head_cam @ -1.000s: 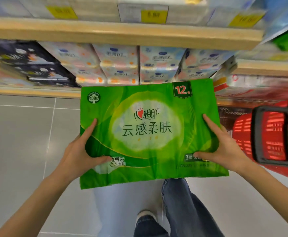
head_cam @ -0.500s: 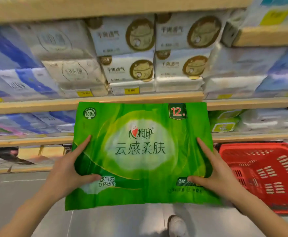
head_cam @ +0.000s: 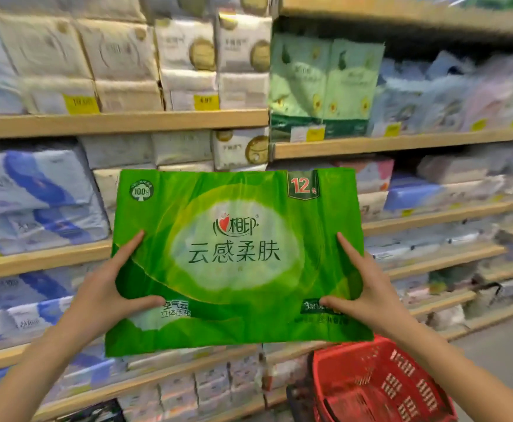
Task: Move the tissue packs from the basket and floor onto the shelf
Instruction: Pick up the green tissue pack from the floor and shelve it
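Carrying step: both hands, left (head_cam: 109,295) and right (head_cam: 368,292), clasp the green pack (head_cam: 233,260) by its sides, thumbs on its face, raised before the shelf (head_cam: 121,123), above the basket (head_cam: 380,382). Next it likely needs a free slot, then sliding in level

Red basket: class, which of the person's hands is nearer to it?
Right. The right hand grips the green pack almost directly above the red basket; the left hand holds the pack's far side.
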